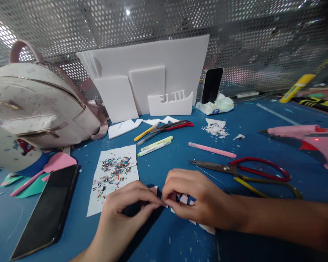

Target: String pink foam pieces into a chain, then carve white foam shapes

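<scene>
My left hand (129,211) and my right hand (192,196) meet low in the middle of the view, fingertips pinched close together. Between them is a small pale scrap (164,204), perhaps paper, mostly covered by the fingers. More pale pinkish scraps (207,229) lie under and beside my right hand. Left of my left hand is a white sheet (95,204) bearing many tiny coloured beads (116,164). Open scissors (229,168) with one red and one yellow handle rest beyond my right forearm.
A pink glue gun (311,136) lies at right, its red light on. Pens, including a pink one (211,149), and a red cutter (180,125) lie ahead. White foam boards (150,54) stand behind. A backpack (41,105) and a black phone (46,214) are at left.
</scene>
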### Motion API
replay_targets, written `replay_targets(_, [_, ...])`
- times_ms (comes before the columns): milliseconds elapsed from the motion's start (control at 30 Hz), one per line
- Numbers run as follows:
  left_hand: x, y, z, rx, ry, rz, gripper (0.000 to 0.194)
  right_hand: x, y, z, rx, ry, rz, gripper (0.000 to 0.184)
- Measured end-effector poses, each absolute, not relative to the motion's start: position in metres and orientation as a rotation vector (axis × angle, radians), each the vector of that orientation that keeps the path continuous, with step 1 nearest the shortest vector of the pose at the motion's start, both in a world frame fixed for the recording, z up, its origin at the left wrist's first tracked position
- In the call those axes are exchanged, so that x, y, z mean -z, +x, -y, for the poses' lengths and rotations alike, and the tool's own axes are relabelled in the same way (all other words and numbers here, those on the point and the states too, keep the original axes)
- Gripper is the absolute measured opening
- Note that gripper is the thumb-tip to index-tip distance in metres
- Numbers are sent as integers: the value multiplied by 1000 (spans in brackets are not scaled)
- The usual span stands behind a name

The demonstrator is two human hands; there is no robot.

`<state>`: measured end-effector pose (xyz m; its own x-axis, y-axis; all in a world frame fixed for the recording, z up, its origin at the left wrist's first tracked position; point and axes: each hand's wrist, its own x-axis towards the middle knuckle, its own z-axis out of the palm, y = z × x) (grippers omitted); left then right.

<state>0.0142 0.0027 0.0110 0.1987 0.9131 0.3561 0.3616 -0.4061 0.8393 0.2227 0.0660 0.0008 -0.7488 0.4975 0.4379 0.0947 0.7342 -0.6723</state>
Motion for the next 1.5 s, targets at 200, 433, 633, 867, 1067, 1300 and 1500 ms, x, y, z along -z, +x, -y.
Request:
replay_targets(200, [-10, 14, -4, -1188, 1887, -1189, 20, -2, 222, -66, -858, -426, 2317, 8])
replay_targets(433, [-9, 14, -1, -1132, 1849, -1249, 15, -2, 223, -66, -850, -463, 2333, 6])
replay_targets(633, [-8, 16, 0, -1100, 1853, -1268, 14, 0, 223, -66, -861, -480, 2319, 3])
replay_targets(867, [-7, 15, 1, -1101, 1849, -1286, 14, -7, 225, -66, -1093, -666, 2184, 8])
replay_targets(1067, [-9, 16, 1, -1120, 1865, -1317, 13, -4, 225, -70, -1240, -759, 2002, 15])
replay_targets(1300, [-7, 16, 0, -1124, 1935, -1310, 15, -1, 226, -72, -1270, -745, 1883, 4])
replay_targets(1500, [-11, 18, 3, -1120, 2006, -1221, 19, -3, 225, -70, -1004, -410, 2223, 11])
